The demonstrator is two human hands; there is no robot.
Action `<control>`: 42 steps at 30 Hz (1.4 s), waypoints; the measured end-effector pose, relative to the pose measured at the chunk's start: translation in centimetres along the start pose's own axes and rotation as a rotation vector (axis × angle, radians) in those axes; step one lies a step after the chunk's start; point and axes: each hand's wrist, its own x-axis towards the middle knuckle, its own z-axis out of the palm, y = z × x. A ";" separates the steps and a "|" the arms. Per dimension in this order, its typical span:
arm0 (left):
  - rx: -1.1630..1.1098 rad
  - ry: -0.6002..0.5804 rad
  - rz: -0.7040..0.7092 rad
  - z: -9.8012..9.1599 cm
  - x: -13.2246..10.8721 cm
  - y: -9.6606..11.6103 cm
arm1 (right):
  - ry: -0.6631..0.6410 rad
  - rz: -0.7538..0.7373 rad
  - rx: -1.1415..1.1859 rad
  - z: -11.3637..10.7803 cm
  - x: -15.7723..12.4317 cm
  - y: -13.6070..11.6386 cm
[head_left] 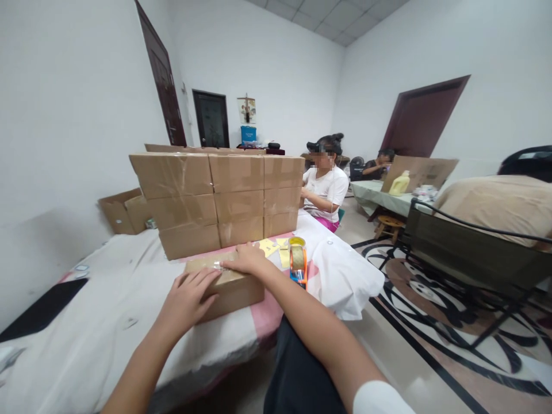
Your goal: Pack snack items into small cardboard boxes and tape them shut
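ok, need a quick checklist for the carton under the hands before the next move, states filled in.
1. Left hand on the carton: ok, at its left end.
2. Right hand on the carton: ok, on top.
3. Carton supported by the cloth-covered table: ok.
4. Clear tape fully pressed down: cannot tell, hands partly cover the top.
5. Tape dispenser out of both hands: ok, right of the carton.
6. Wide clearance behind: not ok, stacked cartons stand close.

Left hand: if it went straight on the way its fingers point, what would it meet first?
Probably the right hand, which rests just ahead on the same cardboard box as the left hand. Depth is hard to judge here, so the gap between them is uncertain.
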 end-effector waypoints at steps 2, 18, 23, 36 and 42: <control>0.016 -0.016 0.007 0.2 0.0 0.2 | 0.003 0.008 -0.008 0.0 -0.1 -0.2; 0.059 -0.053 -0.040 0.1 0.2 0.4 | -0.030 0.021 0.008 0.1 -0.1 0.0; 0.081 -0.052 -0.037 0.1 0.2 0.5 | -0.024 0.028 0.014 0.2 -0.1 0.0; 0.035 -0.040 -0.032 0.4 0.2 0.2 | -0.037 0.038 0.016 -0.1 -0.4 -0.2; 0.052 -0.045 -0.042 0.2 0.2 0.4 | -0.014 0.033 0.017 0.2 -0.2 0.0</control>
